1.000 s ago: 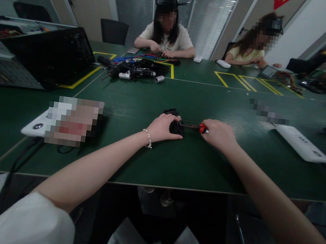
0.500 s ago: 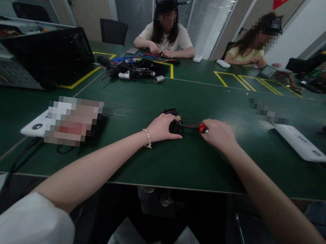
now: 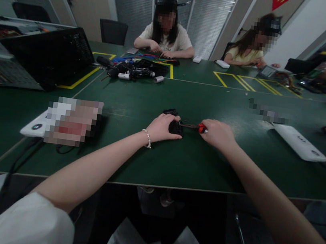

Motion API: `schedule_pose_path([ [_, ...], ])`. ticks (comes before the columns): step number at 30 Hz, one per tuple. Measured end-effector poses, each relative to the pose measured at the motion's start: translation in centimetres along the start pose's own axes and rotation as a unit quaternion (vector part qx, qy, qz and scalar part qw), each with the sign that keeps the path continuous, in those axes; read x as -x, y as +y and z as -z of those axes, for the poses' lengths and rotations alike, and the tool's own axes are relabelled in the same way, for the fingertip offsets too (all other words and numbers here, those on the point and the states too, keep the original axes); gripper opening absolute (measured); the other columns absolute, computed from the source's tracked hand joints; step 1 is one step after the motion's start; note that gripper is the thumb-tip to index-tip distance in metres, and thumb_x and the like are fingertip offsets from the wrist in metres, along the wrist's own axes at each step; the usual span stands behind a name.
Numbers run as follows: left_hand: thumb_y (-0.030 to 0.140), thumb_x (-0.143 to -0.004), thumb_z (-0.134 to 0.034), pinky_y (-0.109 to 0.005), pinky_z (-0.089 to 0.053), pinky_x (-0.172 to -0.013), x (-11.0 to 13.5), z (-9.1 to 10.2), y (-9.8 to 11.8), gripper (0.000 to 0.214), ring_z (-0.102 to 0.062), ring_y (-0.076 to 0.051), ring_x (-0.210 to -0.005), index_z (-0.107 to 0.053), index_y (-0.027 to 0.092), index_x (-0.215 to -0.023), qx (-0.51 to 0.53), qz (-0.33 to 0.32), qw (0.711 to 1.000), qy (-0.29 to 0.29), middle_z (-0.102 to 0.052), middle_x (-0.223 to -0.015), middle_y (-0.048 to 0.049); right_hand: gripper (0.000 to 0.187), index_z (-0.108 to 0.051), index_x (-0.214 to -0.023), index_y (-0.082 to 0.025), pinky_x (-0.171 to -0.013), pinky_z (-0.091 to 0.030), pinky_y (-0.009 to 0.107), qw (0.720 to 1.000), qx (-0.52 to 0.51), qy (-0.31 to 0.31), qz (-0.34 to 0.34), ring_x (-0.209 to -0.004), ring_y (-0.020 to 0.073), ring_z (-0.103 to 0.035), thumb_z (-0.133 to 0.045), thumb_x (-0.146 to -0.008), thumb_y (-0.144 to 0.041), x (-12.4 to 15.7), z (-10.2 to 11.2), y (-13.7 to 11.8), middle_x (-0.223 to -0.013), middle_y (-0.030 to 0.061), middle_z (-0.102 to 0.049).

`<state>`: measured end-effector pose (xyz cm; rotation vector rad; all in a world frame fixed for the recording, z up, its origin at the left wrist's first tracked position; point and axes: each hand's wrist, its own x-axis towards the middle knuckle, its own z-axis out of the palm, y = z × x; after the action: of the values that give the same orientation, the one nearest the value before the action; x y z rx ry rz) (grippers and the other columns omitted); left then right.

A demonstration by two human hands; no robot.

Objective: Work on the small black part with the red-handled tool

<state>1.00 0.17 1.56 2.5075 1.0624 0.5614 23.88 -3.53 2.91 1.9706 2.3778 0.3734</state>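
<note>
A small black part (image 3: 175, 128) lies on the green table (image 3: 187, 162) in front of me, its exact kind too dark to make out. My left hand (image 3: 163, 128) is curved round it from the left, fingers over its top and thumb along its near side. From the right, my right hand (image 3: 219, 133) is closed round the red-and-black handle of a screwdriver (image 3: 202, 128). The thin shaft lies nearly level and points left, its tip reaching the black part by my left fingers. Where tip and part meet is too small to see clearly.
An open computer case (image 3: 47, 55) stands at the left. Beyond my hands lie a black power drill and tools (image 3: 131, 68) in a heap. White power banks (image 3: 301, 143) lie on both sides, some with cables. Several people (image 3: 165, 37) sit across the table.
Hardly anything differs. My right hand and the screwdriver have shifted very slightly left; my left hand keeps its hold on the black part.
</note>
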Motion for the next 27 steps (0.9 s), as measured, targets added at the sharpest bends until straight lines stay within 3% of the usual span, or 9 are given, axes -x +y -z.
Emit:
schedule_pose_path([
  [27, 0.051, -0.069, -0.069, -0.043, -0.039, -0.099, -0.05, -0.17, -0.32, 0.052, -0.051, -0.028, -0.115, -0.057, 0.018, -0.108, 0.000, -0.006, 1.000, -0.002, -0.057, -0.125, -0.0076, 0.021, -0.062, -0.089, -0.019, -0.057, -0.037, 0.029, 1.000, 0.007, 0.006, -0.001, -0.076, 0.0201, -0.058, -0.047, -0.078, -0.030, 0.00, 0.07, -0.08, -0.088, 0.0080, -0.066],
])
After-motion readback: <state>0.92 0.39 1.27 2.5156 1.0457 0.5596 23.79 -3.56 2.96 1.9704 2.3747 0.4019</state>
